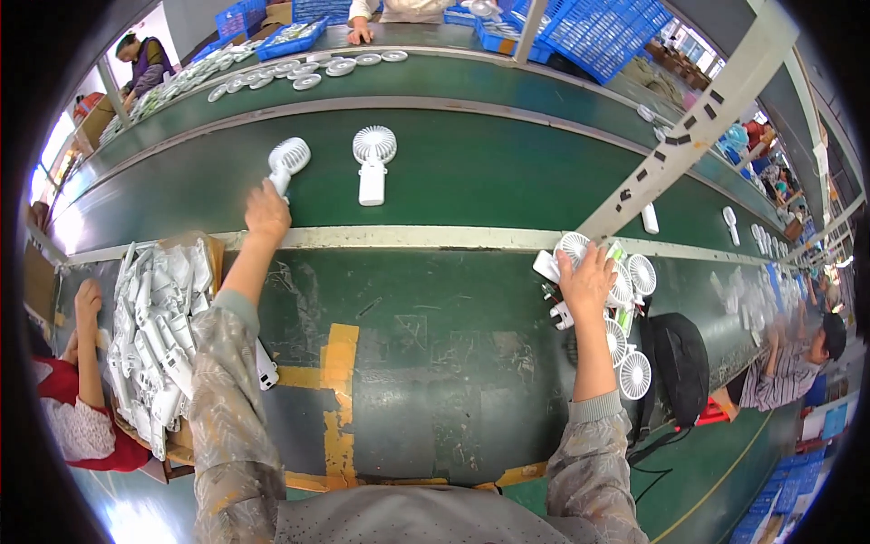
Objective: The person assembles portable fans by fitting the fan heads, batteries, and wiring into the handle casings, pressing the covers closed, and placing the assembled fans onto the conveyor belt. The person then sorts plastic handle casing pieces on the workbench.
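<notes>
On the green conveyor belt at the left, my left hand (267, 213) grips the handle end of a white handheld fan (291, 157). Another white handheld fan (372, 163) stands a little to its right, head pointing away from me. My right hand (587, 279) is at a group of fans on the right of the bench, its thumb and fingers around the head of one white fan (573, 243). Beside that hand lie several more white fans (635, 374), some overlapping. Its palm side is hidden from view.
A carton of white plastic housings (154, 335) stands left, near another person's arm (88, 322). One loose white part (265, 366) lies by my left sleeve. A black bag (680, 367) sits right of the fans. A slanted metal post (675, 150) rises at the right.
</notes>
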`<move>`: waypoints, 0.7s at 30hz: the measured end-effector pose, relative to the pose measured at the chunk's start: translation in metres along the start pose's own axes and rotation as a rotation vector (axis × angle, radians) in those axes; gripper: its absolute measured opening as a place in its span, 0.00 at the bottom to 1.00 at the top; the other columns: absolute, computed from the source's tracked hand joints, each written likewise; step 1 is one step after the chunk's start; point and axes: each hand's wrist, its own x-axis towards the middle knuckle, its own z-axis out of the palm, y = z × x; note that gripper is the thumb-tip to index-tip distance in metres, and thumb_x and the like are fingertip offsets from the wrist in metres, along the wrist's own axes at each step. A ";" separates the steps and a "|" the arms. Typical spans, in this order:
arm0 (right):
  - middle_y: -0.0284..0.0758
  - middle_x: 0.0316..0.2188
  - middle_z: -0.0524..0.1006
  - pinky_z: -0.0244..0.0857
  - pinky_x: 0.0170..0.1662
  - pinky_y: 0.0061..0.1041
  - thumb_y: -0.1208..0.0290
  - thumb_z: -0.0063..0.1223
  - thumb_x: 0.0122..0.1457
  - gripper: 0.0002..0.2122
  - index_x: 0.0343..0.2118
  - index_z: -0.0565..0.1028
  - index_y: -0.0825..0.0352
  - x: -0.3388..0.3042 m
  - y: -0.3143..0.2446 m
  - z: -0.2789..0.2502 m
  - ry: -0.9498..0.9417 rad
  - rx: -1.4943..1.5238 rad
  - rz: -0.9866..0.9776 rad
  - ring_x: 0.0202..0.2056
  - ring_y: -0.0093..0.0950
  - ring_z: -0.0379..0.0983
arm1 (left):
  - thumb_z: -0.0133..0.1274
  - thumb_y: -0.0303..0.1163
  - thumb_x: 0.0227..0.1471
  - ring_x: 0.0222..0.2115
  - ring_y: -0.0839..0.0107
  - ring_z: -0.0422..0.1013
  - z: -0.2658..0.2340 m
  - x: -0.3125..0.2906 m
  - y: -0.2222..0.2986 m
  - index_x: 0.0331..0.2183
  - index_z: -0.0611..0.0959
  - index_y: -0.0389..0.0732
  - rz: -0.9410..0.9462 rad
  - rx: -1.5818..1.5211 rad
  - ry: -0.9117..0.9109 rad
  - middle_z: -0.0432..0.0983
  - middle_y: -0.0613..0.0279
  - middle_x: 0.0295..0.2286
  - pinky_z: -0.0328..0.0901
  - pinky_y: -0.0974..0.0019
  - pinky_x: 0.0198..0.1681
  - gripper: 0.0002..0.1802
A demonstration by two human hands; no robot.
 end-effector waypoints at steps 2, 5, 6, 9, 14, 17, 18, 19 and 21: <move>0.57 0.54 0.59 0.42 0.59 0.52 0.55 0.48 0.55 0.29 0.52 0.62 0.74 -0.004 -0.008 0.011 -0.009 -0.025 -0.065 0.55 0.60 0.51 | 0.53 0.40 0.48 0.45 0.51 0.64 -0.001 -0.011 0.010 0.51 0.62 0.37 -0.039 -0.060 -0.195 0.65 0.47 0.44 0.63 0.52 0.46 0.32; 0.56 0.53 0.61 0.46 0.60 0.47 0.62 0.50 0.55 0.26 0.53 0.62 0.71 -0.022 -0.029 0.019 0.032 0.130 -0.236 0.56 0.59 0.51 | 0.53 0.40 0.48 0.48 0.50 0.61 -0.026 -0.034 0.038 0.47 0.68 0.33 0.185 -0.121 -0.121 0.64 0.47 0.46 0.61 0.52 0.49 0.28; 0.55 0.53 0.61 0.47 0.59 0.47 0.63 0.51 0.54 0.25 0.53 0.62 0.71 -0.031 -0.042 0.015 0.031 0.238 -0.326 0.56 0.59 0.50 | 0.52 0.39 0.48 0.49 0.50 0.61 -0.035 -0.047 0.048 0.43 0.72 0.32 0.267 -0.220 -0.050 0.65 0.45 0.46 0.60 0.53 0.50 0.24; 0.54 0.55 0.59 0.48 0.59 0.45 0.68 0.55 0.52 0.27 0.53 0.61 0.72 -0.067 -0.073 0.026 -0.001 0.507 -0.441 0.57 0.56 0.51 | 0.53 0.40 0.48 0.45 0.48 0.67 -0.064 -0.085 0.091 0.45 0.72 0.27 0.340 -0.708 -0.332 0.70 0.38 0.42 0.60 0.57 0.51 0.28; 0.54 0.58 0.53 0.45 0.61 0.39 0.71 0.59 0.48 0.35 0.56 0.53 0.74 -0.127 -0.128 0.001 -0.240 0.790 -0.559 0.60 0.51 0.48 | 0.62 0.44 0.40 0.49 0.54 0.66 -0.102 -0.150 0.104 0.53 0.63 0.29 0.408 -0.857 -0.819 0.65 0.40 0.49 0.61 0.61 0.52 0.44; 0.51 0.59 0.54 0.46 0.61 0.37 0.72 0.56 0.50 0.32 0.57 0.53 0.73 -0.142 -0.133 -0.031 -0.496 0.878 -0.639 0.61 0.46 0.47 | 0.65 0.42 0.35 0.51 0.53 0.63 -0.117 -0.168 0.089 0.53 0.64 0.31 0.474 -0.755 -0.902 0.65 0.41 0.49 0.57 0.62 0.55 0.46; 0.47 0.58 0.57 0.49 0.61 0.36 0.78 0.51 0.51 0.29 0.56 0.56 0.70 -0.138 -0.131 -0.041 -0.567 0.925 -0.615 0.61 0.44 0.49 | 0.65 0.42 0.34 0.51 0.53 0.63 -0.123 -0.171 0.082 0.53 0.65 0.31 0.476 -0.754 -0.930 0.65 0.41 0.49 0.57 0.62 0.54 0.46; 0.46 0.57 0.58 0.50 0.61 0.36 0.80 0.48 0.49 0.27 0.56 0.57 0.69 -0.129 -0.126 -0.046 -0.557 0.810 -0.707 0.60 0.43 0.50 | 0.66 0.42 0.33 0.50 0.53 0.63 -0.126 -0.174 0.074 0.53 0.65 0.31 0.476 -0.753 -0.958 0.65 0.41 0.48 0.58 0.62 0.54 0.47; 0.43 0.56 0.61 0.49 0.61 0.36 0.86 0.42 0.46 0.28 0.54 0.61 0.66 -0.116 -0.112 -0.041 -0.548 0.657 -0.845 0.60 0.42 0.52 | 0.67 0.41 0.31 0.49 0.55 0.65 -0.128 -0.183 0.064 0.51 0.66 0.30 0.482 -0.739 -0.941 0.66 0.42 0.47 0.59 0.62 0.52 0.47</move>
